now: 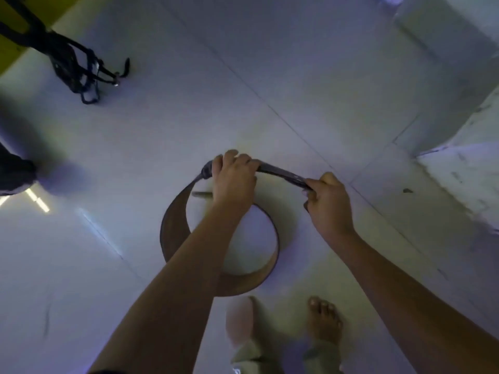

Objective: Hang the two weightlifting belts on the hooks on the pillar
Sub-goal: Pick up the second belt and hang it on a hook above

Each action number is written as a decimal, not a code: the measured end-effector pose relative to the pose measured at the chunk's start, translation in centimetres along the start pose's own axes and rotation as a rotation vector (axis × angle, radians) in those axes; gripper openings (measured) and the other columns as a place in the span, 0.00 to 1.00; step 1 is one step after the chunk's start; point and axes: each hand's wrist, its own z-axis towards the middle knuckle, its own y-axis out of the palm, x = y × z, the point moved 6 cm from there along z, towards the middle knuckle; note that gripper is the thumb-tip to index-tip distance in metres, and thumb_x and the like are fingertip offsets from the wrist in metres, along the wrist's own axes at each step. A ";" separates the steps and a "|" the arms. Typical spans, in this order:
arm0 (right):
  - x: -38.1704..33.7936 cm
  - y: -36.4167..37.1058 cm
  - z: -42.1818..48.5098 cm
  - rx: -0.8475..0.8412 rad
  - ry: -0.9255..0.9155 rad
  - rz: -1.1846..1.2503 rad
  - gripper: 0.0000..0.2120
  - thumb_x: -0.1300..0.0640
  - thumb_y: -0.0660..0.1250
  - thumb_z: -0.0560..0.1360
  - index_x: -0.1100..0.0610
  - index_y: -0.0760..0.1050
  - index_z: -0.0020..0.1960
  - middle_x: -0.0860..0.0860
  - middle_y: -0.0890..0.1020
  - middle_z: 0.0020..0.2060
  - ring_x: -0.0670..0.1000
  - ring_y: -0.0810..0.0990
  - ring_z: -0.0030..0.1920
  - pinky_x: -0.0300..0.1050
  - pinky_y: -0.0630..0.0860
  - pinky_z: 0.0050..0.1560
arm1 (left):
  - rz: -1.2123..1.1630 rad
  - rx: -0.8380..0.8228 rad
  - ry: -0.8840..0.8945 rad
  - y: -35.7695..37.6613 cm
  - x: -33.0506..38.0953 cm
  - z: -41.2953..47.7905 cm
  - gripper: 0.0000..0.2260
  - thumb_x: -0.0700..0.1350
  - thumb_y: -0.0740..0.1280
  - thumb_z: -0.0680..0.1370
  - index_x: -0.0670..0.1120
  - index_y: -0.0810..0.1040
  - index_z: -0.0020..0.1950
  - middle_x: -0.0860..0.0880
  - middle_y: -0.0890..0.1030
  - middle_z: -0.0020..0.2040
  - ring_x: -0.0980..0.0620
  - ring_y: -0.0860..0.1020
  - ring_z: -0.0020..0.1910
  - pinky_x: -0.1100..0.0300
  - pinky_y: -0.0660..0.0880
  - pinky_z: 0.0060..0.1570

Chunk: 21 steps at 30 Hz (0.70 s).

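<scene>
A brown leather weightlifting belt point(172, 228) curls into a loop over the pale floor in front of me. My left hand point(233, 179) grips the narrow strap end near the buckle at the top of the loop. My right hand point(328, 203) pinches the dark strap a little to the right. At the upper left, a yellow pillar point(16, 20) carries a black hook point(125, 67) with a bundle of dark straps point(73, 68) hanging from it. I cannot tell whether a second belt is in that bundle.
My two feet point(324, 319) stand on the pale tiled floor point(270, 76) below the belt. A white ledge or step point(464, 171) rises at the right. A dark object point(13, 174) sits at the left edge.
</scene>
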 end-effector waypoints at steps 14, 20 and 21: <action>-4.3 2.5 -0.3 0.059 1.173 1.862 0.18 0.62 0.62 0.79 0.68 0.68 0.66 0.65 0.77 0.60 0.62 0.79 0.56 0.51 0.77 0.50 | -0.055 0.139 0.129 -1.0 3.2 -0.5 0.12 0.44 0.66 0.71 0.45 0.84 0.51 0.44 0.85 0.50 0.38 0.80 0.47 0.48 0.76 0.44; -2.8 -0.7 1.3 0.082 1.072 1.752 0.15 0.71 0.60 0.77 0.65 0.70 0.63 0.60 0.80 0.42 0.59 0.81 0.47 0.52 0.76 0.46 | -0.413 -0.025 0.046 -2.2 2.7 -0.3 0.18 0.49 0.67 0.76 0.42 0.77 0.63 0.42 0.79 0.61 0.42 0.74 0.61 0.59 0.67 0.59; -2.5 -1.5 1.3 0.074 1.059 1.746 0.16 0.70 0.61 0.77 0.64 0.70 0.64 0.58 0.79 0.40 0.57 0.81 0.43 0.51 0.77 0.42 | -0.480 -0.047 0.019 -2.9 2.9 -0.1 0.18 0.49 0.66 0.76 0.42 0.77 0.63 0.41 0.79 0.61 0.43 0.75 0.61 0.61 0.67 0.58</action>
